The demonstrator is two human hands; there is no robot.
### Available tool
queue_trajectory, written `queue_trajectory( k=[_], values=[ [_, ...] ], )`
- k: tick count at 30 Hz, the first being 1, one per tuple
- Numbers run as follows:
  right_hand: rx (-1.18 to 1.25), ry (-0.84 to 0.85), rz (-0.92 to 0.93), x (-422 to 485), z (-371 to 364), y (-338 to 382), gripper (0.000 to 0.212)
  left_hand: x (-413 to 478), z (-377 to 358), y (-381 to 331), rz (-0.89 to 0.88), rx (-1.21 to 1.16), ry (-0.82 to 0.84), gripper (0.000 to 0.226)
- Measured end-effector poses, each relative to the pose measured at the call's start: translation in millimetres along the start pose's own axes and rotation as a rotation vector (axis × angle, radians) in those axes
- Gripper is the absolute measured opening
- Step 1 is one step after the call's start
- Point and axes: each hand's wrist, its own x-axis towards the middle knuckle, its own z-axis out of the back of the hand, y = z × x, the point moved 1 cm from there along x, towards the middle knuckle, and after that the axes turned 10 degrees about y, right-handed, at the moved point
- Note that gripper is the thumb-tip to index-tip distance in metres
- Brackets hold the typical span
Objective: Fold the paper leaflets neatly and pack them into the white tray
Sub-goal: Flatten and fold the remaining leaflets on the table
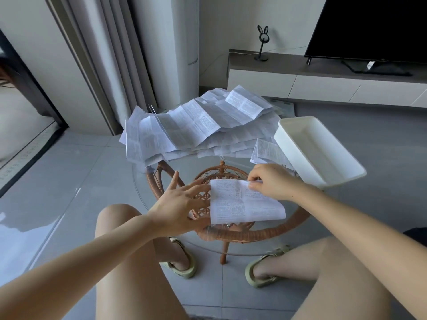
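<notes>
A printed leaflet (240,202), folded over, lies on the round glass table (147,195) in front of me. My right hand (272,181) pinches its far right corner. My left hand (182,199) is spread with straight fingers, its fingertips at the leaflet's left edge. A heap of creased, unfolded leaflets (194,125) covers the far half of the table. The white tray (335,167) sits at the right, overhanging the table's rim, with nothing visible inside. A small leaflet (268,151) lies against the tray's left wall.
The glass top rests on a rattan frame (233,234). My knees and sandalled feet are under and beside the table. A low TV bench (323,75) with a black screen (369,26) stands behind, curtains and a glass door at the left.
</notes>
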Motion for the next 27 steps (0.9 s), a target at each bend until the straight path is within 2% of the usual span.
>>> queue_trajectory(
  k=[2, 4, 6, 10, 14, 27],
  values=[
    [-0.018, -0.037, 0.016, 1, -3, -1, 0.018, -4, -4, -1, -0.009, -0.061, -0.195, 0.032],
    [-0.036, -0.073, 0.03, 3, -7, -2, 0.017, -4, -3, -6, 0.061, -0.14, -0.461, 0.013],
    [-0.064, -0.107, 0.044, 3, -10, -2, 0.016, 0, 3, -24, 0.118, -0.18, -0.578, 0.014],
    [-0.077, -0.138, 0.046, 3, -10, -3, 0.016, 21, 5, -70, 0.022, -0.102, -0.448, 0.03],
    [-0.112, -0.153, 0.045, 4, -8, -3, 0.016, 39, -16, -78, 0.013, -0.134, -0.339, 0.039],
    [-0.123, -0.165, 0.02, 5, -5, 3, 0.019, 36, -33, -73, 0.102, -0.086, -0.312, 0.043]
  ],
)
